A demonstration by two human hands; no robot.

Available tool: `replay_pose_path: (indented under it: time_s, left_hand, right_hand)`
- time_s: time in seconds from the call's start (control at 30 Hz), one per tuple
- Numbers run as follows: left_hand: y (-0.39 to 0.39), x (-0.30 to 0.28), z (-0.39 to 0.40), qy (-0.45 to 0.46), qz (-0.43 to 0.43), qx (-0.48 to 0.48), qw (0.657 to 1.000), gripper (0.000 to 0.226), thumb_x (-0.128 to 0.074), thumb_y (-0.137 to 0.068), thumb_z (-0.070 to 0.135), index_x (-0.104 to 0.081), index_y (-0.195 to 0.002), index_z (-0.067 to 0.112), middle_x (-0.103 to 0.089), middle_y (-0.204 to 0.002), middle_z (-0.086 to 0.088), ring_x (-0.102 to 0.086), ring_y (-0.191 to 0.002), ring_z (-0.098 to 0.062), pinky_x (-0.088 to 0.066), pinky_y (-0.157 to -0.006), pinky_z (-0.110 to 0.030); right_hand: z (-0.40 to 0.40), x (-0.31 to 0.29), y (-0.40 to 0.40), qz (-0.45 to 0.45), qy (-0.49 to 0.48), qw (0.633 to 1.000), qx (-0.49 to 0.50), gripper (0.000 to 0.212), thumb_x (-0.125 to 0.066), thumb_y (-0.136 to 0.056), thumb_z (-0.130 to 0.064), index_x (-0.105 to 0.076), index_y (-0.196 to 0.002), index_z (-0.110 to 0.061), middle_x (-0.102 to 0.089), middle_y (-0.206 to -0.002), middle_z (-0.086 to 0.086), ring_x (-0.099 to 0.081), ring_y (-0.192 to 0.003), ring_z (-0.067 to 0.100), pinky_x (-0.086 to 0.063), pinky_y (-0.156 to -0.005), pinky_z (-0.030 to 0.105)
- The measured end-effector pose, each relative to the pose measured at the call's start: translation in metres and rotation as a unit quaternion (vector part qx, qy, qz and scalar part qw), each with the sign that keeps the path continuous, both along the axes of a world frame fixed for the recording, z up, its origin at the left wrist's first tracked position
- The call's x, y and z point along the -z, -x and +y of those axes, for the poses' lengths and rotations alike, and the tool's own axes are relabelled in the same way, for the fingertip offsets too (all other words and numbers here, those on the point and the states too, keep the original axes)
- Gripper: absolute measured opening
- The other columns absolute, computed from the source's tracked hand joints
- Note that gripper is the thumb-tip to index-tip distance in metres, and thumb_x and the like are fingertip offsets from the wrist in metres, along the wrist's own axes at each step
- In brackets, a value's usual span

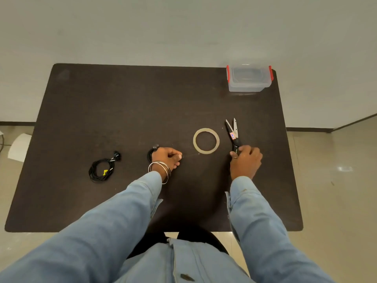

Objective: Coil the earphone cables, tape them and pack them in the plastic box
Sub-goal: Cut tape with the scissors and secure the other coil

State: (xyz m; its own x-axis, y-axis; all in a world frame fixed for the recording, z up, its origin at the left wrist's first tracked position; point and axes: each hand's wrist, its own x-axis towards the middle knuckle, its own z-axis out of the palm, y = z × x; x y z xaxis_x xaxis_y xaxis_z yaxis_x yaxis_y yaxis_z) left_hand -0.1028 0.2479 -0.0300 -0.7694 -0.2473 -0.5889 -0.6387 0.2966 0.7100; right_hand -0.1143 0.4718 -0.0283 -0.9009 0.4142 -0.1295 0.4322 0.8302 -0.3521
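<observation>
Dark tabletop (122, 103), seen from above; person in light blue denim sleeves at 6 o'clock.

Left hand (166, 158): near the tabletop's centre, slightly toward 7 o'clock. Fingers curled, knuckles up, over a small black earphone coil (150, 155), of which only an arc shows at the hand's 9 o'clock side. Thumb and forefinger are pinched together at the hand's 3 o'clock end; a faint thin line runs from there toward the tape roll, too faint to identify. Grip clenched on the coil as far as visible. Metal bangles (160, 170) on the wrist.

Right hand (245, 160): toward 4 o'clock of centre. Fingers curled round the black handles of the scissors (233, 133); blades point to 12 o'clock and are parted. Grip grasping the scissors.

Tape roll (206, 141): clear ring lying flat between the two hands, just beside the scissors at their 9 o'clock side, not touching either hand.

Second earphone coil (102, 168): black, loosely wound, a yellow tag on it, earbuds sticking out toward 1 o'clock; lies apart at 9 o'clock of the left hand.

Plastic box (249, 78): clear, red latches, lid on, at the tabletop's far corner, 1 o'clock.

White sheet (19, 148) on the floor at 9 o'clock.
</observation>
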Motion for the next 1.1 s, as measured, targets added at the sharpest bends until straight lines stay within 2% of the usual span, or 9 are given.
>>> replay_pose_path:
  time_s: [0.13,0.33,0.53,0.6,0.67,0.73,0.83,0.93,1.1]
  left_hand:
    - [-0.008,0.003,-0.001,-0.005,0.021,-0.012,1.0,0.007,-0.065,-0.086,0.007,-0.07,-0.091,0.008,-0.069,-0.078,-0.006,-0.067,-0.068,-0.017,-0.059,-0.07,-0.031]
    - [-0.005,-0.001,0.002,-0.01,0.055,-0.023,0.998,0.007,-0.063,-0.087,0.004,-0.069,-0.089,0.006,-0.066,-0.071,-0.004,-0.065,-0.061,-0.014,-0.058,-0.061,-0.022]
    - [-0.006,0.001,0.006,-0.004,0.072,-0.014,0.997,0.008,-0.062,-0.087,0.004,-0.069,-0.09,0.007,-0.066,-0.072,-0.004,-0.067,-0.062,-0.017,-0.059,-0.062,-0.024]
    - [-0.007,0.002,0.006,-0.001,0.076,-0.016,0.997,0.008,-0.061,-0.088,0.005,-0.069,-0.092,0.006,-0.067,-0.075,-0.006,-0.068,-0.064,-0.018,-0.059,-0.065,-0.028]
    - [-0.007,0.001,0.007,0.005,0.088,-0.01,0.996,0.008,-0.06,-0.088,0.004,-0.068,-0.091,0.006,-0.067,-0.075,-0.007,-0.066,-0.062,-0.018,-0.059,-0.064,-0.028]
    - [-0.006,-0.001,0.008,0.012,0.097,0.0,0.995,0.009,-0.058,-0.089,0.003,-0.067,-0.091,0.004,-0.066,-0.075,-0.008,-0.064,-0.059,-0.017,-0.059,-0.063,-0.026]
    - [-0.002,-0.005,0.011,0.031,0.099,-0.007,0.995,0.011,-0.057,-0.09,0.003,-0.068,-0.09,0.005,-0.066,-0.077,-0.011,-0.066,-0.062,-0.022,-0.059,-0.067,-0.031]
    - [0.003,-0.008,0.013,0.051,0.103,-0.003,0.993,0.013,-0.057,-0.09,0.004,-0.068,-0.086,0.009,-0.067,-0.076,-0.01,-0.068,-0.067,-0.027,-0.059,-0.071,-0.033]
    - [0.012,-0.013,0.013,0.086,0.109,0.022,0.99,0.016,-0.056,-0.09,0.005,-0.067,-0.082,0.013,-0.066,-0.077,-0.008,-0.064,-0.061,-0.02,-0.059,-0.07,-0.033]
  right_hand:
    - [0.009,0.003,-0.018,-0.111,-0.045,0.991,0.067,0.062,-0.06,-0.086,-0.048,-0.047,-0.126,-0.002,-0.044,-0.129,0.019,-0.04,-0.121,0.034,-0.038,-0.096,0.044]
    - [0.017,-0.009,-0.012,-0.174,-0.058,0.983,0.013,0.058,-0.063,-0.085,-0.048,-0.054,-0.118,-0.001,-0.055,-0.121,0.019,-0.051,-0.115,0.035,-0.041,-0.097,0.045]
    - [0.023,-0.024,-0.016,-0.179,0.193,0.964,0.042,0.038,-0.069,-0.083,-0.035,-0.064,-0.09,0.002,-0.067,-0.095,0.016,-0.062,-0.084,0.028,-0.05,-0.077,0.036]
    - [0.021,-0.036,-0.019,-0.145,0.235,0.961,0.003,0.028,-0.072,-0.081,-0.026,-0.062,-0.091,-0.003,-0.066,-0.093,0.011,-0.06,-0.084,0.024,-0.047,-0.076,0.032]
    - [0.02,-0.045,-0.015,-0.113,0.189,0.973,-0.075,0.028,-0.077,-0.076,-0.024,-0.058,-0.094,-0.013,-0.063,-0.098,0.008,-0.06,-0.093,0.025,-0.047,-0.088,0.036]
    - [0.019,-0.057,-0.006,-0.132,0.036,0.97,-0.199,0.039,-0.077,-0.074,-0.033,-0.057,-0.102,-0.013,-0.06,-0.108,0.009,-0.056,-0.105,0.028,-0.041,-0.096,0.037]
    - [0.018,-0.08,0.007,-0.159,-0.139,0.916,-0.341,0.06,-0.076,-0.073,-0.044,-0.054,-0.117,-0.009,-0.056,-0.118,0.009,-0.049,-0.114,0.028,-0.035,-0.095,0.037]
    - [0.019,-0.093,0.012,-0.156,-0.19,0.887,-0.391,0.067,-0.076,-0.071,-0.048,-0.052,-0.118,-0.007,-0.055,-0.118,0.01,-0.047,-0.115,0.028,-0.035,-0.096,0.036]
    - [0.021,-0.104,0.014,-0.145,-0.222,0.869,-0.417,0.067,-0.075,-0.073,-0.049,-0.05,-0.12,-0.007,-0.054,-0.121,0.011,-0.047,-0.115,0.027,-0.036,-0.099,0.037]
